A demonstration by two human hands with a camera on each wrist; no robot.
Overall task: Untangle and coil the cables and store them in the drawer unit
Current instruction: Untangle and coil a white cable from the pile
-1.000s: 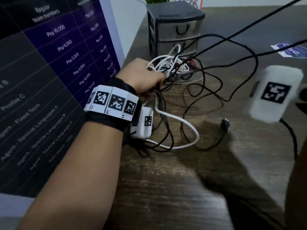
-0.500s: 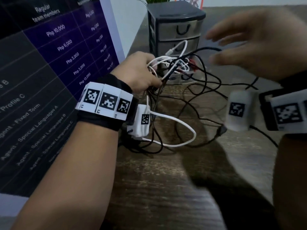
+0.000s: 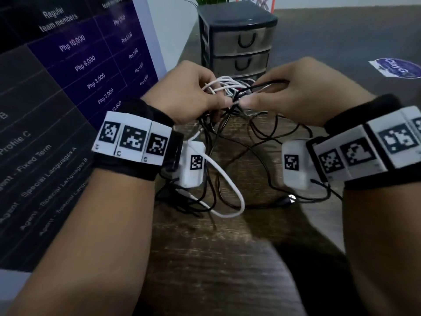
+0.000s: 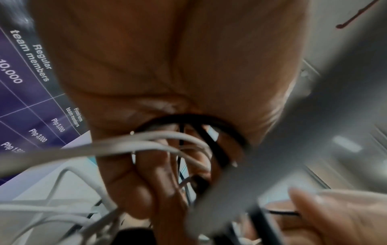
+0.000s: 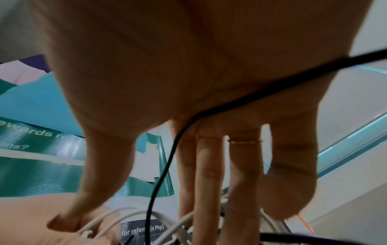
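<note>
Head view: both hands meet over a tangle point(image 3: 230, 92) of white and black cables held above the table point(image 3: 205, 258), just in front of the drawer unit point(image 3: 237, 39). The left hand point(image 3: 189, 92) has its fingers curled round the white loops at the top of the tangle. The right hand point(image 3: 300, 92) pinches strands at the tangle's right side, thumb tip close to the left thumb. Black cables hang from the tangle to the table and spread in loose loops between the wrists; a white cable point(image 3: 230, 197) makes one wide loop on the wood, and a black plug point(image 3: 287, 200) lies near the right wrist. The unit's drawers are closed. A poster point(image 3: 68, 87) with a price table stands to the left, a sticker point(image 3: 396, 68) lies on the table at far right, and a plant point(image 3: 209, 0) shows behind the unit.

Left wrist view: the left hand point(image 4: 167, 82) fills the frame, its fingers point(image 4: 155, 179) curled, with white cables point(image 4: 146, 145) and black cables point(image 4: 217, 149) passing between them. The right hand point(image 4: 335, 215) shows at lower right, blurred.

Right wrist view: the right hand point(image 5: 188, 74) has long fingers point(image 5: 209, 174) reaching down into the white cables point(image 5: 125, 218), thumb bent toward them. One black cable point(image 5: 251, 94) crosses the palm and drops between thumb and fingers. A thin ring point(image 5: 245, 142) sits on one finger.
</note>
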